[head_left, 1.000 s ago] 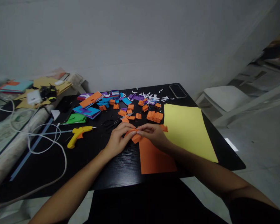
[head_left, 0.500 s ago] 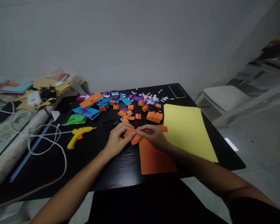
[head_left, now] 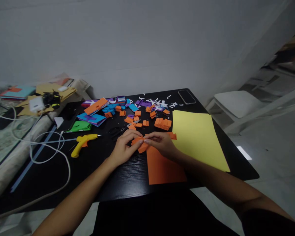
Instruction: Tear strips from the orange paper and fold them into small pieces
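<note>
Both hands meet over the black table, pinching one small folded orange paper piece [head_left: 143,147]. My left hand [head_left: 124,147] grips its left side, thumb on top. My right hand [head_left: 163,143] holds the right side between thumb and fingertips, partly hiding it. Under my right hand and forearm lies a flat orange sheet [head_left: 163,170]. A yellow sheet [head_left: 196,137] is to its right. Beyond the hands are scattered orange folded pieces, a stack of orange pieces [head_left: 163,123] and partly covered scissors [head_left: 137,121].
A yellow glue gun [head_left: 82,144] with a white cable [head_left: 68,170] is at left, near green papers [head_left: 79,126] and blue papers [head_left: 94,118]. White scraps [head_left: 159,103] and a phone [head_left: 186,96] lie at the back. A white stool [head_left: 238,103] stands to the right.
The view has shifted very slightly. Both hands keep nearly the same pose on the orange piece.
</note>
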Available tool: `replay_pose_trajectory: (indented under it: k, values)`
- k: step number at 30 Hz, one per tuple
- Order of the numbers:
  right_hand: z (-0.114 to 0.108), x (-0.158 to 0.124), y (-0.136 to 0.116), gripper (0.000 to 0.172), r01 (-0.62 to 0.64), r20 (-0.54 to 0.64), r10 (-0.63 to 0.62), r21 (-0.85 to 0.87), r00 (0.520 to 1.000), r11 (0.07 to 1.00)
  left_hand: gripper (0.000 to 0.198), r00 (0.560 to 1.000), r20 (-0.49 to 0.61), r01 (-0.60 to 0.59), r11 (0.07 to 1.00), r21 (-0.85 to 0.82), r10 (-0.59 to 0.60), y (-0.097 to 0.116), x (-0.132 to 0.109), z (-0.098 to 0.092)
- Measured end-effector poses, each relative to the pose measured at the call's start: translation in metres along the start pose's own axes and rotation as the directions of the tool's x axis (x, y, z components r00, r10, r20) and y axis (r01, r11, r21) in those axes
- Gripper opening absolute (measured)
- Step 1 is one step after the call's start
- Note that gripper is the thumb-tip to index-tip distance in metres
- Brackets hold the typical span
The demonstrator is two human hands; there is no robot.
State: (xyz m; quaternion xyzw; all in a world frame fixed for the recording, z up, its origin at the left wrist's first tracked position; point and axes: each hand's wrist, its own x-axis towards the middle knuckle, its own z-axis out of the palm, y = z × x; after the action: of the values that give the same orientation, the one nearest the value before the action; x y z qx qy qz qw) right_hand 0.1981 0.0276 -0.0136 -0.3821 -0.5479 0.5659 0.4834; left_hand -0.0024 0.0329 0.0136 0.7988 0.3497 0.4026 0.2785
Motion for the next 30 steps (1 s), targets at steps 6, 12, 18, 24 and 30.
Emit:
replay_pose_trajectory:
  k: [6,12,18,24,30]
  values:
    - [0.0,-0.0001,-0.0022,0.017,-0.01,0.002,0.01,0.012,1.0,1.0,0.015,1.0,0.01,-0.003,1.0,-0.009,0.003,-0.0001,-0.0004,-0.0001]
    - [0.0002,-0.0015,-0.0029,0.017,0.004,-0.007,-0.004,0.001,1.0,1.0,0.015,1.0,-0.009,0.002,1.0,-0.007,-0.002,-0.0007,-0.0005,0.0011]
    - [0.0024,-0.0011,0.001,0.02,0.016,-0.008,-0.016,0.036,1.0,0.999,0.015,0.999,-0.025,0.021,1.0,-0.007,-0.021,-0.001,-0.0002,0.0018]
    - [0.0041,0.0003,0.0053,0.024,0.008,0.0,-0.008,0.04,1.0,0.999,0.013,0.997,-0.061,0.045,0.999,-0.01,-0.046,-0.0032,-0.0009,0.003]
    - [0.0026,-0.0022,0.0015,0.016,0.179,-0.022,-0.187,-0.188,0.982,0.966,0.012,0.993,-0.117,0.005,0.998,0.062,0.002,-0.0039,-0.0017,0.0034]
